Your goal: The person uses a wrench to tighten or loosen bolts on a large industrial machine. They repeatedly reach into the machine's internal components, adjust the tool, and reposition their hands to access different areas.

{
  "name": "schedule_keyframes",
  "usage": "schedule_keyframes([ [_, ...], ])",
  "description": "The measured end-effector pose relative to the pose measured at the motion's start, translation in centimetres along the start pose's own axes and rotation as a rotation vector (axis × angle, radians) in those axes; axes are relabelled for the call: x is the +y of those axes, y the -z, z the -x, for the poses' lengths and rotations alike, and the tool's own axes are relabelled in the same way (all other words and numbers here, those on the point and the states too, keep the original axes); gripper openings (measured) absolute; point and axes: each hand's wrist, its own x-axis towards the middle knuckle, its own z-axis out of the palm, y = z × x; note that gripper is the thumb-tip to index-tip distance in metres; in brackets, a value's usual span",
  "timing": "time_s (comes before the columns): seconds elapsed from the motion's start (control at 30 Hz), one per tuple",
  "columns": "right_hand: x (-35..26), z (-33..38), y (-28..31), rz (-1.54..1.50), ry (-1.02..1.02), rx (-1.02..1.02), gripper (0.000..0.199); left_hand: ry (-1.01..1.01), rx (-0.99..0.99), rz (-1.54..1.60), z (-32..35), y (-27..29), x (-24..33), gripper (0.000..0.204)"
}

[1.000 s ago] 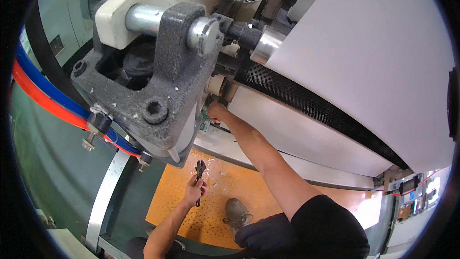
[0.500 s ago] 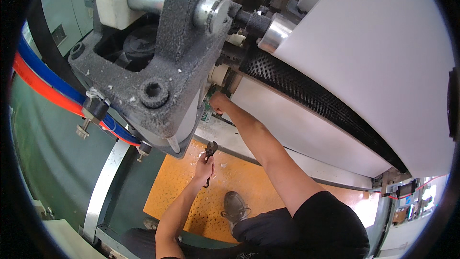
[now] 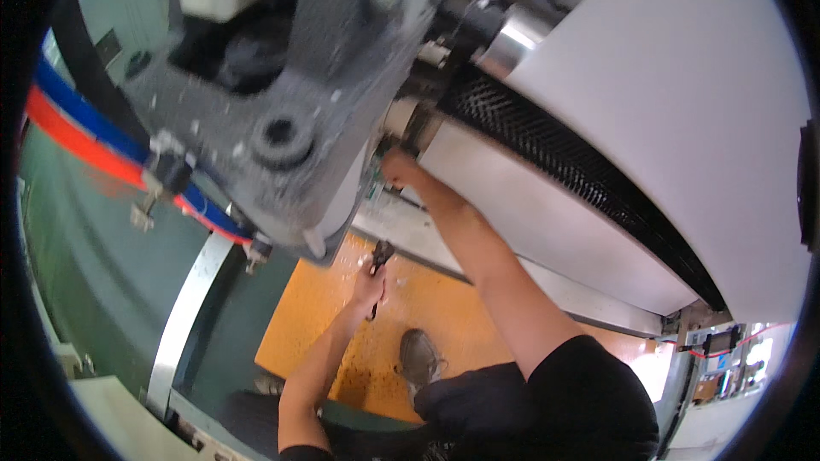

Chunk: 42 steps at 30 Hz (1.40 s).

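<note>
My left hand (image 3: 369, 285) is closed round the handle of a dark adjustable wrench (image 3: 382, 252), its jaw end pointing up and away from me. It hangs over the orange platform. My right hand (image 3: 400, 169) reaches far forward into the machine, below the roller ends and beside the grey cast bracket (image 3: 333, 132). Its fingers are curled, and what they grip, if anything, is hidden. Something greenish and see-through (image 3: 373, 192) shows next to that hand, too blurred to name.
A black textured roller (image 3: 547, 149) runs beside a large white roll (image 3: 683, 77) on the right. Blue and red hoses (image 3: 85, 154) bend down the left side. Below lies the orange platform (image 3: 299, 324), strewn with whitish scraps, with my shoe (image 3: 419, 357) on it.
The view has shifted slightly and blurred. My left hand and the wrench are a little higher and further right in the picture. The right hand stays at about the same spot in the machine.
</note>
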Motion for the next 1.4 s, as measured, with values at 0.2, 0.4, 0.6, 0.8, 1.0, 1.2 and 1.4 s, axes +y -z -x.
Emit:
schedule_keyframes([
  [0.2,-5.4,-6.2,3.3,-0.077,0.018,-0.460,0.011,0.021,0.194,-0.004,-1.6,2.5,-2.3,0.012],
  [0.4,-3.3,-4.7,2.1,-0.573,-0.346,-0.490,0.019,0.044,0.326,0.349,-7.6,-1.6,0.8,0.008],
  [0.6,-3.2,-4.0,5.0,-0.258,-0.215,-0.555,0.014,0.047,0.382,0.263,-13.9,0.2,1.0,0.019],
  [0.8,-3.4,-3.6,4.8,-0.222,-0.171,-0.496,0.010,-0.011,0.437,-0.004,-16.1,1.5,0.0,0.020],
  [1.0,-4.7,-3.5,4.5,-0.474,-0.466,-0.353,0.006,-0.135,0.481,0.075,-17.9,1.6,-1.4,0.021],
  [1.2,-5.1,-3.6,4.2,-0.058,-0.184,-0.351,0.004,-0.128,0.468,0.226,-18.6,-0.1,-0.8,0.019],
  [1.4,-3.0,-1.6,1.3,-0.316,-0.208,-0.195,0.002,-0.091,0.501,0.275,-20.4,-2.2,-1.7,0.021],
])
